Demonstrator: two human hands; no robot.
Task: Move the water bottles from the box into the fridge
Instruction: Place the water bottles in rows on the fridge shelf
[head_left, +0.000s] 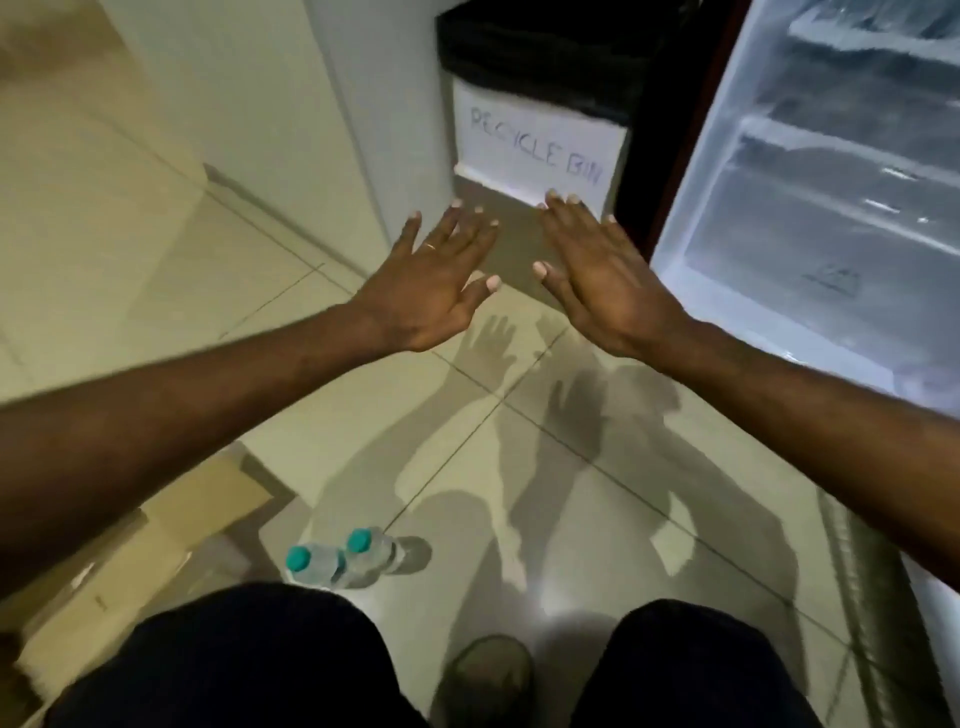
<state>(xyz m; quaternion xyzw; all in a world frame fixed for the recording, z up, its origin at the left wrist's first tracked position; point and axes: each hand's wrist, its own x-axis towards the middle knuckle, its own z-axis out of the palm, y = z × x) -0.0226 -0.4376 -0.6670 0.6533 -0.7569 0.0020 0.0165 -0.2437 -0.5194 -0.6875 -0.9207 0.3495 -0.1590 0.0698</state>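
Two bottles (324, 569) stand on the floor (156, 260) well back of the left hand (431, 280), near the person's knees and just beside the box (156, 535), which lies under the left forearm with its inside out of view. Both hands are empty, fingers spread flat in the air, the right hand (608, 280) just beside the open fridge (810, 208), whose shelves look bare. Nothing seems stowed yet, so these two, and any hidden in the box, are left to be carried in.
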